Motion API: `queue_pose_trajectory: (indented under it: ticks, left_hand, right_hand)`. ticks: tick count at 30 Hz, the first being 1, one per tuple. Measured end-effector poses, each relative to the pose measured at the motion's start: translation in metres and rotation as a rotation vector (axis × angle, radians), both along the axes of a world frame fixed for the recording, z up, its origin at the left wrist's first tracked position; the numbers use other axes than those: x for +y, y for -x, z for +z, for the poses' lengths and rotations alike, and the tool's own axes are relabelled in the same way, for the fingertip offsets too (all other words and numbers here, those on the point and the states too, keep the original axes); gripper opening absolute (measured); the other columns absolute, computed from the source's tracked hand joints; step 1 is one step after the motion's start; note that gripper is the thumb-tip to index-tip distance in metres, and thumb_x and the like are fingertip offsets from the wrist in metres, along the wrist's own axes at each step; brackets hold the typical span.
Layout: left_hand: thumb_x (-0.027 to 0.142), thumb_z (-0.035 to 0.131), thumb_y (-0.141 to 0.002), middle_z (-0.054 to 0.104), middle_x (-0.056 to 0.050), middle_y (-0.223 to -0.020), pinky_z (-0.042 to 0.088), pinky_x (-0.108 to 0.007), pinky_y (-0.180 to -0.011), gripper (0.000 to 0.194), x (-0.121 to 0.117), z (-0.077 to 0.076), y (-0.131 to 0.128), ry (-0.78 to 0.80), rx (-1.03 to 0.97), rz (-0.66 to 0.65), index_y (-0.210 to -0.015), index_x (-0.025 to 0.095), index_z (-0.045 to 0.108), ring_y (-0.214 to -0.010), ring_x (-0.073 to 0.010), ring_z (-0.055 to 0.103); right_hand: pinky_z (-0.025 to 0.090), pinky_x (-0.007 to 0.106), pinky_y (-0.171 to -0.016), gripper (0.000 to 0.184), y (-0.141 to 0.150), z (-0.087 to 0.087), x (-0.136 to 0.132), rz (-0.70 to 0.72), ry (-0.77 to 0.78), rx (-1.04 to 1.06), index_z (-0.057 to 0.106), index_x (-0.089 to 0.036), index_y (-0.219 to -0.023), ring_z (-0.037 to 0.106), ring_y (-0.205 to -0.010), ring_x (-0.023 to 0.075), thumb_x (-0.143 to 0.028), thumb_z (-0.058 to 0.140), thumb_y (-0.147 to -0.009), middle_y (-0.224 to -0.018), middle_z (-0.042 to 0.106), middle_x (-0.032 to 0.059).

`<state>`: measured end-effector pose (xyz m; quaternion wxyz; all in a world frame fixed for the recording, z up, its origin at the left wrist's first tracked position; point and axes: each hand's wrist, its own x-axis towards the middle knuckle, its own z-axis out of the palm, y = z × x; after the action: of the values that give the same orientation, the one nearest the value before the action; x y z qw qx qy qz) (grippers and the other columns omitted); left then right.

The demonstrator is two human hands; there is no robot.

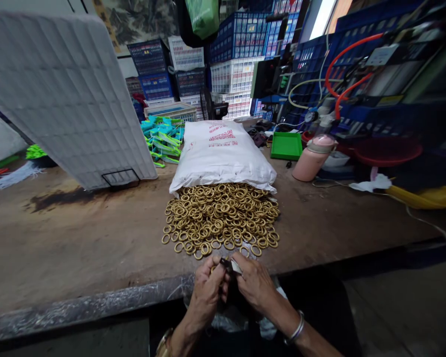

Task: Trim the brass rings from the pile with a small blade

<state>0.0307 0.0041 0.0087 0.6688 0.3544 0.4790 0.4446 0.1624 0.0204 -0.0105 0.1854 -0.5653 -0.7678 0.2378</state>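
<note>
A heap of gold-coloured metal rings [220, 218] spills from the mouth of a white sack [223, 151] onto the worn brown workbench [78, 248]. My left hand [206, 292] and my right hand [254, 282] meet at the bench's front edge, just below the heap. Both are closed in a pinch around a small dark and silver part [231, 265] held between them. A bit of gold ring shows at the left fingertips. A metal bangle [296, 329] sits on my right wrist.
A white grid panel [67, 94] leans at the left. Teal and green plastic parts [163, 139] lie behind the sack. A green tray [286, 146], a pink bottle [314, 158], a red basin [388, 151] and hoses are at right. Stacked crates [238, 54] fill the back.
</note>
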Motion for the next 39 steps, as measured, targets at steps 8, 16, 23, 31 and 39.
queue_pose_trajectory:
  ticks: [8, 16, 23, 31, 39]
  left_hand:
    - [0.049, 0.053, -0.072, 0.043, 0.007, -0.048, 0.029, -0.015, -0.036, 0.033, 0.001, 0.006, 0.000, 0.054, 0.046, -0.019, -0.070, 0.018, 0.042, -0.036, -0.0037, 0.034]
    - [0.048, 0.051, -0.074, 0.043, 0.007, -0.048, 0.029, -0.015, -0.035, 0.033, 0.002, 0.003, 0.001, -0.004, 0.049, -0.032, -0.067, 0.018, 0.041, -0.036, -0.0034, 0.034]
    - [0.040, 0.055, -0.076, 0.048, 0.005, -0.053, 0.030, -0.014, -0.034, 0.027, -0.007, 0.011, 0.005, -0.069, -0.109, -0.085, -0.070, 0.016, 0.045, -0.037, -0.0031, 0.038]
    - [0.036, 0.057, -0.075, 0.057, -0.003, -0.077, 0.031, -0.013, -0.034, 0.024, 0.003, 0.005, 0.009, 0.122, -0.369, 0.038, -0.075, 0.014, 0.046, -0.046, -0.0043, 0.044]
    - [0.025, 0.056, -0.076, 0.057, -0.003, -0.074, 0.031, -0.013, -0.035, 0.018, 0.003, 0.001, 0.017, 0.207, -0.526, 0.013, -0.089, 0.014, 0.054, -0.049, -0.0065, 0.048]
  right_hand:
    - [0.028, 0.023, -0.058, 0.028, 0.001, 0.010, 0.001, -0.026, 0.017, -0.090, 0.050, -0.019, -0.083, 0.054, -0.067, 0.0145, -0.003, 0.036, -0.065, -0.073, 0.061, 0.0019]
    - [0.027, 0.023, -0.057, 0.026, 0.000, 0.006, 0.004, -0.009, 0.043, -0.071, 0.048, -0.019, -0.083, 0.051, -0.065, 0.0143, -0.005, 0.036, -0.065, -0.070, 0.058, 0.0013]
    - [0.026, 0.022, -0.054, 0.019, -0.017, 0.000, 0.011, -0.042, 0.066, -0.062, 0.050, -0.019, -0.081, 0.051, -0.061, 0.0132, -0.010, 0.037, -0.070, -0.067, 0.058, 0.0003]
    - [0.026, 0.024, -0.054, 0.022, -0.026, -0.005, 0.012, -0.227, -0.057, -0.164, 0.049, -0.020, -0.096, 0.057, -0.063, 0.0155, -0.015, 0.040, -0.077, -0.072, 0.063, 0.0021]
    - [0.022, 0.025, -0.052, 0.018, -0.016, -0.002, 0.012, -0.234, -0.036, -0.338, 0.048, -0.022, -0.096, 0.058, -0.066, 0.0161, -0.018, 0.046, -0.078, -0.075, 0.064, 0.0018]
